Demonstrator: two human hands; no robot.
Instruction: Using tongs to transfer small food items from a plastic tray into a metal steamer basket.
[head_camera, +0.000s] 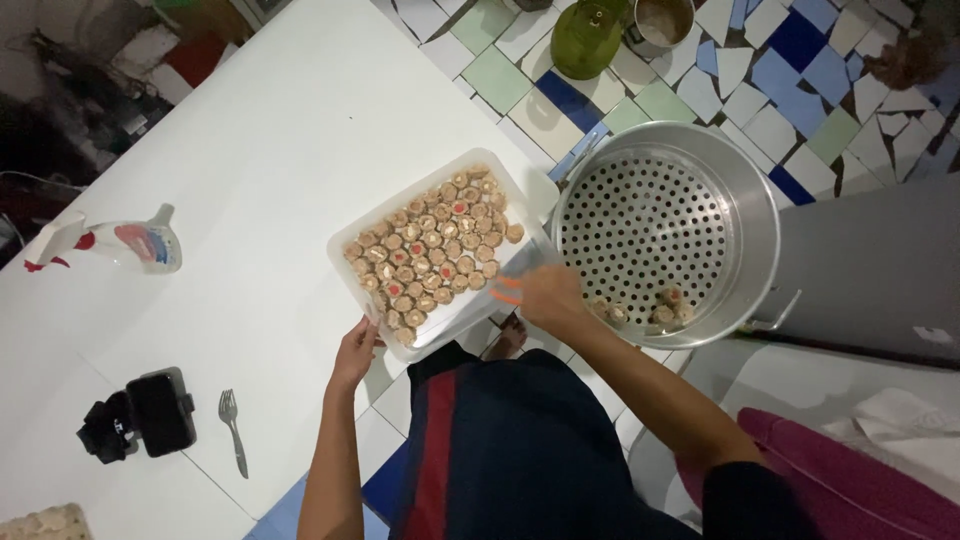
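1. The dumplings (430, 250) lie packed in rows in a white tray (352, 232) that juts past the near edge of the white surface (260, 130), its long axis running from the near left corner up toward the far right.
2. A few more dumplings (668, 305) already sit on the holed floor of the steamer pot (760, 220), at its near rim, just right of the tray.
3. The right hand (545, 295) is between the two, at the tray's near right corner and touching the pot's near rim; it is blurred, so whether its fingers are shut on a dumpling cannot be told.
4. The left hand (355, 350) is at the tray's near left corner, fingers curled on the rim and holding it.
5. The right hand is the nearer one to the pot; the tray's dumplings lie up and left of it.
6. Farther off on the surface: a fork (232, 425), a black device (150, 412), and a spray bottle (120, 245) by the left edge. A green bottle (585, 35) stands on the tiled floor (800, 60).
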